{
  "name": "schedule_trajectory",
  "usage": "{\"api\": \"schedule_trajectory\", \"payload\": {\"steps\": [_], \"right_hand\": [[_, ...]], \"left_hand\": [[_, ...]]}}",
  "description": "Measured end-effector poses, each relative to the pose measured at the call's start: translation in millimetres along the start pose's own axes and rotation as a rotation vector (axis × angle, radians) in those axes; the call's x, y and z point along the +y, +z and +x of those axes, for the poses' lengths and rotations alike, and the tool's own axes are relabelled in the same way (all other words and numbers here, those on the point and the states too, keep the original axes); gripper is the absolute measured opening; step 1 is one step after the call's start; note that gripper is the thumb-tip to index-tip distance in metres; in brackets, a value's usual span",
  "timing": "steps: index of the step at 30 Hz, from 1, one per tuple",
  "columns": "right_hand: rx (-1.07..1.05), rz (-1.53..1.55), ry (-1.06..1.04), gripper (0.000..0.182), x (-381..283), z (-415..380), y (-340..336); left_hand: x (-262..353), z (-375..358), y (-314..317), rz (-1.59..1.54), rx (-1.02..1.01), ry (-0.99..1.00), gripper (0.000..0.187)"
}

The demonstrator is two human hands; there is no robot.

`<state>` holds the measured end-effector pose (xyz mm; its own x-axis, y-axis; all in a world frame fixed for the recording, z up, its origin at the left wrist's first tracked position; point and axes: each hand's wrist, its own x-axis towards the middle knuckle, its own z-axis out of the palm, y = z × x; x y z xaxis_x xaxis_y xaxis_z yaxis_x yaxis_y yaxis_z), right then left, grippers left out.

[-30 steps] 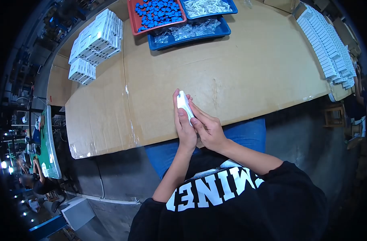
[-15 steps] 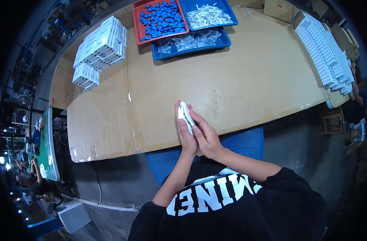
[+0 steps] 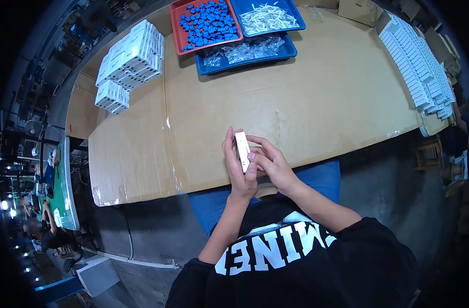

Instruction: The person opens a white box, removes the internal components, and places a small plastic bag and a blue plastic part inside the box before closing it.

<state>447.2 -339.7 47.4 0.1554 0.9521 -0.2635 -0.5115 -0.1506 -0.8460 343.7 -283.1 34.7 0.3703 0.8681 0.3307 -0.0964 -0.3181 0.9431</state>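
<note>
A slim white plastic piece (image 3: 242, 152) stands between my two hands, over the near edge of the cardboard-covered table (image 3: 219, 118). My left hand (image 3: 236, 169) wraps round it from the left, its fingertips at the top end. On the right side, my right hand (image 3: 273, 165) grips it with the thumb on its face and curled fingers behind. The narrow face of the piece is turned up, with small dark marks at its lower end.
At the back are a red tray (image 3: 179, 41) of blue parts, a blue tray (image 3: 301, 20) of white parts and a lower blue tray (image 3: 208, 71) with clear bags. White stacks stand left (image 3: 134, 51) and right (image 3: 414, 66). Another person (image 3: 52, 233) sits far left.
The white piece has turned, so a plain narrow face shows where a dark gap was visible. My right hand has shifted slightly right and its fingers have spread and curled differently.
</note>
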Motion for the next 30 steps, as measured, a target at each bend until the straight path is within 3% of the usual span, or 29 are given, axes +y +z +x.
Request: {"api": "schedule_trajectory", "payload": {"steps": [2,7,21,24,26,27,28,30], "right_hand": [[0.023,0.068,-0.054,0.051,4.1,-1.9,5.9],[-0.017,-0.042,-0.185,0.05,2.2,-8.3,18.2],[0.018,-0.3,-0.414,0.051,19.9,-18.0,28.1],[0.027,-0.315,-0.44,0.05,17.3,-17.0,29.4],[0.041,-0.301,-0.265,0.05,3.5,-11.2,31.9],[0.057,-0.334,-0.313,0.051,13.1,-3.3,23.0],[0.058,-0.335,-0.315,0.051,12.0,-0.1,17.2],[-0.018,-0.302,-0.125,0.052,7.2,2.2,4.0]], "left_hand": [[-2.3,-3.5,0.3,-0.014,0.067,-0.071,0.094],[-18.5,-6.4,-4.2,0.115,0.087,0.201,0.088],[-14.5,-14.3,-5.1,-0.102,0.205,0.196,0.077],[-17.6,-17.0,-5.3,-0.113,0.208,0.156,0.087],[-19.4,-13.2,-5.0,-0.125,0.193,0.047,0.103],[-22.5,-11.3,-4.8,-0.123,0.167,0.052,0.116],[-24.4,-10.6,-5.6,-0.124,0.166,0.055,0.116],[-26.5,-11.8,-8.3,-0.187,0.106,-0.038,0.113]]}}
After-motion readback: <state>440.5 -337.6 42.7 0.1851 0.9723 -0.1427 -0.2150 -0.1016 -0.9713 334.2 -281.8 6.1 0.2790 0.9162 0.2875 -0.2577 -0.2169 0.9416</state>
